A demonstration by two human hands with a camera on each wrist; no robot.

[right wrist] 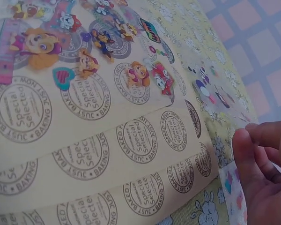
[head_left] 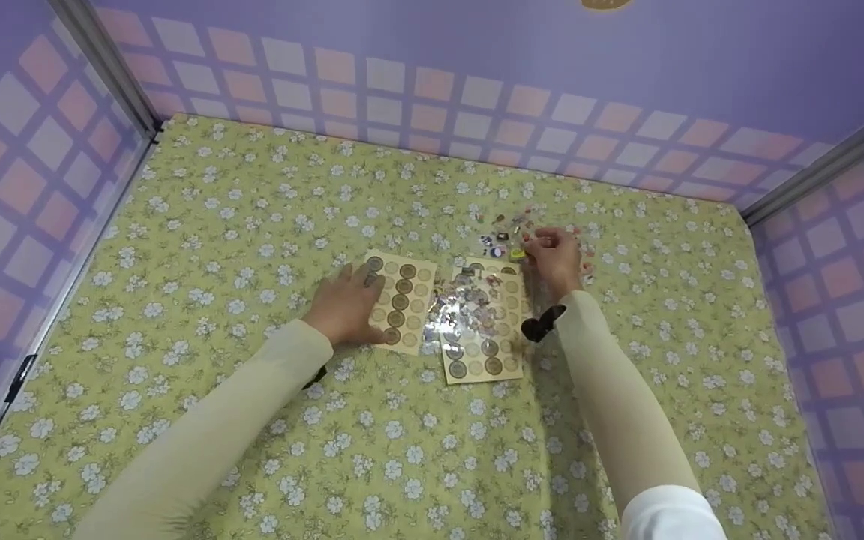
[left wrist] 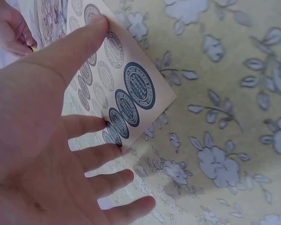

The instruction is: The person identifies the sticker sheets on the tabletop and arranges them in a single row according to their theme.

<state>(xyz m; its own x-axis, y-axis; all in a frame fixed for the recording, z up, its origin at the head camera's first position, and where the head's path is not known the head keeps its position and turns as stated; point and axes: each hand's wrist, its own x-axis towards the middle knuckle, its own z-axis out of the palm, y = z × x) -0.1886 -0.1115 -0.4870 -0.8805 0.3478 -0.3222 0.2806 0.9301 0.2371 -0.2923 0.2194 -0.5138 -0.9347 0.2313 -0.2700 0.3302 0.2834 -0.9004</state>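
My left hand [head_left: 346, 304] lies with its fingers spread over the left edge of a cream sheet of round seal stickers [head_left: 418, 306]. In the left wrist view the thumb [left wrist: 86, 40] reaches across that sheet. My right hand [head_left: 558, 259] pinches thumb against forefinger at a small yellow sticker [head_left: 517, 254], beyond the second stack of cream seal sheets [head_left: 475, 367]. The right wrist view shows the thumb and forefinger meeting; what lies between them is hidden there. A clear sheet of cartoon puppy stickers [right wrist: 86, 63] covers the upper part of that stack.
Another clear sheet with small colourful stickers [head_left: 502, 236] lies on the flowered tablecloth [head_left: 252, 225], left of my right hand. More red-printed clear film [head_left: 588, 266] shows beside that hand. Purple checked walls [head_left: 439, 97] border the table at the back and sides.
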